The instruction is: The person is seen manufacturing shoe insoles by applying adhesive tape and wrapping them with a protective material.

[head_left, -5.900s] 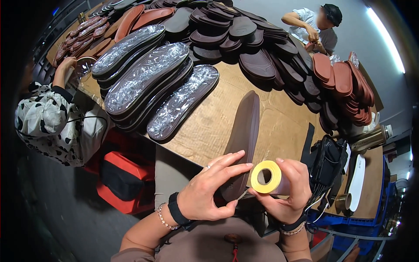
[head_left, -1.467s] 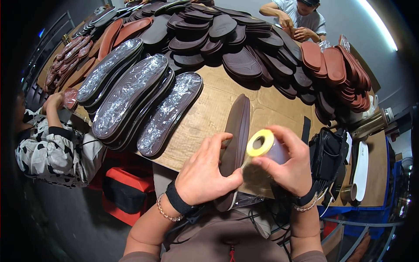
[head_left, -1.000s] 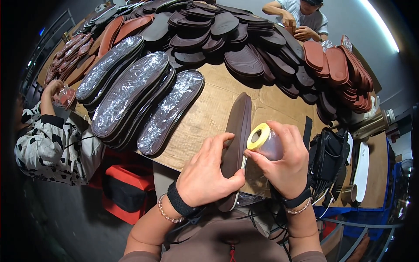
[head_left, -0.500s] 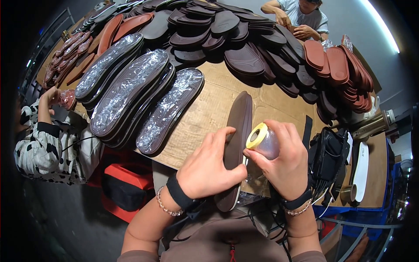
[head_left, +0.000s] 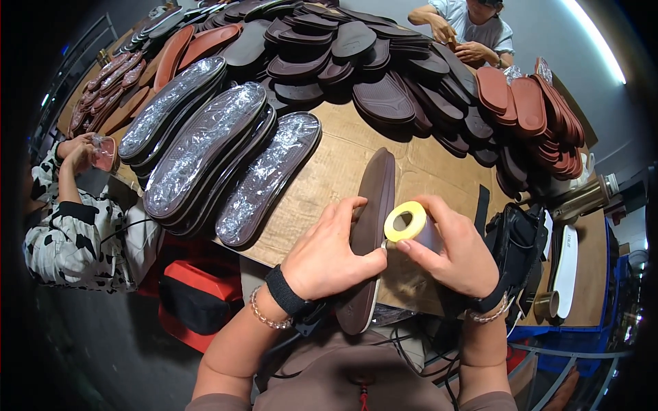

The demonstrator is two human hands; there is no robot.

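My left hand (head_left: 329, 248) grips a dark brown shoe sole (head_left: 373, 185) held on its edge, its fingers on the far side and its thumb at the near side. A pale rim runs along the lower part of that sole. In my right hand (head_left: 452, 243) is a roll of clear tape (head_left: 396, 225) with a yellow face, my fingers wrapped round it. The roll sits just right of the sole, and its lower edge is close to my left thumb. Film-wrapped dark soles (head_left: 205, 151) lie stacked to the left.
A big heap of dark soles (head_left: 353, 41) covers the table's far side, with reddish-brown soles (head_left: 528, 103) at right. A black bag (head_left: 510, 240) and a white sole (head_left: 566, 270) lie to the right. One co-worker (head_left: 473, 31) is across the table, another (head_left: 82, 219) at left.
My right hand and the tape roll have shifted slightly right and down, and the roll's yellow face has turned more toward me. The left co-worker's second hand has come into view.
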